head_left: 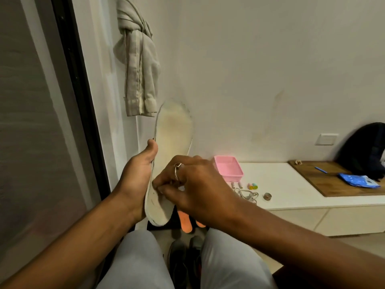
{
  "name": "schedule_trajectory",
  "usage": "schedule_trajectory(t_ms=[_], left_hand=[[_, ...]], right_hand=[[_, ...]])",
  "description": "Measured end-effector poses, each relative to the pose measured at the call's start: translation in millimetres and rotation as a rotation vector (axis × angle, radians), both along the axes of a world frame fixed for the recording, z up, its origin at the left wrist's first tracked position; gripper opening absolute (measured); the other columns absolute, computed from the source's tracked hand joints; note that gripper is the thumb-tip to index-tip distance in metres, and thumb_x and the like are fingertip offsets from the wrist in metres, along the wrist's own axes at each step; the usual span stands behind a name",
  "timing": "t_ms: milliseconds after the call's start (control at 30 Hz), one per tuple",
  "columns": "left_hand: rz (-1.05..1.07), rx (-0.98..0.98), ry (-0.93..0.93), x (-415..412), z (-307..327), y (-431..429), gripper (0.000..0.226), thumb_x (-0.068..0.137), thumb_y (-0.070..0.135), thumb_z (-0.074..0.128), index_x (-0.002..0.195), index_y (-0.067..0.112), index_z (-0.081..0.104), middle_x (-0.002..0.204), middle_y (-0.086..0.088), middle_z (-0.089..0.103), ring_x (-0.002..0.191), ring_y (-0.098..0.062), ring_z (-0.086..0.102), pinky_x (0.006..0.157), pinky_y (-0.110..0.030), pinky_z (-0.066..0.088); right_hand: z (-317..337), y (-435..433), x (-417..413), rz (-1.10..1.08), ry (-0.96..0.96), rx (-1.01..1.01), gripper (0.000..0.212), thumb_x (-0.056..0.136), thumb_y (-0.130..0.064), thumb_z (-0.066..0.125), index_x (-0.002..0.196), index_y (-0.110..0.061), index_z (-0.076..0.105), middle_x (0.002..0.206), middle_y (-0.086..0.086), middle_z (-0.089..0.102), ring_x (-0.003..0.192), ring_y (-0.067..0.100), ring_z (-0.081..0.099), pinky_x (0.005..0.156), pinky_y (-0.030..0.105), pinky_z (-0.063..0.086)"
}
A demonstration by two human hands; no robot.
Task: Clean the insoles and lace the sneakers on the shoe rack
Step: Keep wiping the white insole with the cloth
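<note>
The person sits with both arms stretched forward. The left hand (135, 174) grips a white insole (175, 132) by its left edge and holds it upright, toe end up, in the middle of the view and in front of the pale wall. The thumb lies along this edge; the other fingers are hidden behind the insole.

The right hand (198, 184), which wears a ring (177, 170), has its fingers curled. The fingertips are bunched together and pinch at the lower half of the insole, close to its left edge. Whether something small is between them, I cannot tell.

Below the hands, two orange insoles (185, 223) show partly. Nearer, between the knees, stand dark sneakers (179, 261).

On the right is a low white cabinet (287, 188). A pink tub (229, 168) stands at its far left corner, and white laces (248, 194) lie just near of the tub. Further right, a wooden board (325, 180) carries a blue packet (359, 180) and a black backpack (364, 147). A knotted grey cloth (138, 65) hangs above the insole.
</note>
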State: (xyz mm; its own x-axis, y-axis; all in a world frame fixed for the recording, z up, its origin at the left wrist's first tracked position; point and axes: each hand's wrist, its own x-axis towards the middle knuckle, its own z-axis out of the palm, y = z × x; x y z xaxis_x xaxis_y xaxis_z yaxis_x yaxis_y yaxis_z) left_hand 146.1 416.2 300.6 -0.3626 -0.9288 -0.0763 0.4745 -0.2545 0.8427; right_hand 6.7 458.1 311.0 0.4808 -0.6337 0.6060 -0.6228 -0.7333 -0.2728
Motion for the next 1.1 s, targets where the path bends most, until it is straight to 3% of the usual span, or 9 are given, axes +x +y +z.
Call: schedule_trajectory(t_ms=[67,133,233,500,633,733,900,1000,1100], left_hand=[[-0.002,-0.003,-0.004,1.2,-0.5,-0.7,0.063,0.102,0.059,0.032,0.126,0.014,0.069,0.117,-0.015,0.072,0.104,-0.031,0.072,0.082,-0.039,0.059],[0.0,-0.03,-0.022,0.3,-1.0,0.4,0.058,0.101,0.059,0.034,0.119,0.02,0.074,0.101,-0.011,0.075,0.087,-0.027,0.074,0.074,-0.039,0.057],[0.003,-0.068,-0.041,-3.7,-2.5,4.2,0.053,0.103,0.054,0.033,0.11,0.021,0.074,0.084,-0.009,0.074,0.068,-0.024,0.072,0.06,-0.034,0.06],[0.054,-0.027,-0.062,4.9,2.4,-1.4,0.067,0.102,0.06,0.029,0.127,0.011,0.066,0.117,-0.017,0.072,0.107,-0.032,0.071,0.087,-0.042,0.055],[0.018,-0.044,-0.044,0.2,-1.6,1.6,0.058,0.102,0.057,0.032,0.116,0.02,0.075,0.1,-0.01,0.076,0.085,-0.025,0.075,0.068,-0.037,0.058],[0.01,-0.065,-0.05,-2.4,-0.4,4.7,0.053,0.103,0.054,0.033,0.112,0.021,0.074,0.088,-0.009,0.076,0.07,-0.024,0.073,0.056,-0.035,0.059],[0.063,-0.021,-0.061,4.6,4.2,0.8,0.062,0.103,0.058,0.03,0.126,0.015,0.067,0.113,-0.015,0.074,0.1,-0.03,0.073,0.078,-0.04,0.06],[0.069,-0.023,-0.073,6.0,6.5,-0.1,0.067,0.102,0.06,0.029,0.128,0.01,0.065,0.117,-0.018,0.072,0.106,-0.034,0.071,0.084,-0.042,0.058],[0.053,-0.043,-0.057,2.3,5.1,3.9,0.062,0.103,0.057,0.029,0.124,0.015,0.069,0.108,-0.011,0.076,0.095,-0.027,0.075,0.075,-0.038,0.058]], right_hand=[[4.9,-6.1,-2.4,-0.005,0.046,-0.04,0.012,0.086,-0.008,0.074,0.095,-0.012,0.081,0.092,0.003,0.074,0.078,0.013,0.069,0.076,0.03,0.057],[12.6,-20.2,-5.5,-0.081,0.07,-0.104,0.01,0.088,-0.011,0.072,0.095,-0.013,0.08,0.094,0.002,0.073,0.08,0.014,0.069,0.076,0.036,0.056],[19.8,-36.6,-7.1,-0.193,-0.027,-0.122,0.011,0.089,-0.011,0.073,0.096,-0.012,0.08,0.095,0.001,0.073,0.077,0.014,0.069,0.072,0.03,0.059],[-0.4,2.6,0.7,0.001,0.036,-0.018,0.011,0.085,-0.013,0.076,0.094,-0.016,0.081,0.09,-0.002,0.074,0.079,0.008,0.067,0.083,0.016,0.044],[14.6,-18.9,-9.9,-0.147,0.111,-0.141,0.01,0.087,-0.019,0.074,0.094,-0.022,0.08,0.091,-0.004,0.073,0.084,0.014,0.064,0.083,0.041,0.046],[21.1,-38.5,-10.8,-0.236,0.035,-0.145,0.01,0.087,-0.018,0.073,0.094,-0.018,0.081,0.093,-0.003,0.075,0.08,0.015,0.066,0.078,0.045,0.052],[3.3,-11.6,1.6,-0.072,-0.048,-0.017,0.011,0.084,-0.014,0.078,0.094,-0.016,0.081,0.09,-0.004,0.074,0.076,0.008,0.068,0.078,0.024,0.054],[-3.4,2.5,2.3,-0.006,0.008,-0.021,0.011,0.085,-0.016,0.077,0.094,-0.019,0.081,0.089,-0.005,0.074,0.08,0.008,0.066,0.083,0.032,0.048],[4.5,-13.2,-5.0,-0.074,0.052,-0.098,0.009,0.086,-0.019,0.077,0.094,-0.021,0.08,0.09,-0.006,0.074,0.082,0.009,0.067,0.078,0.037,0.048]])
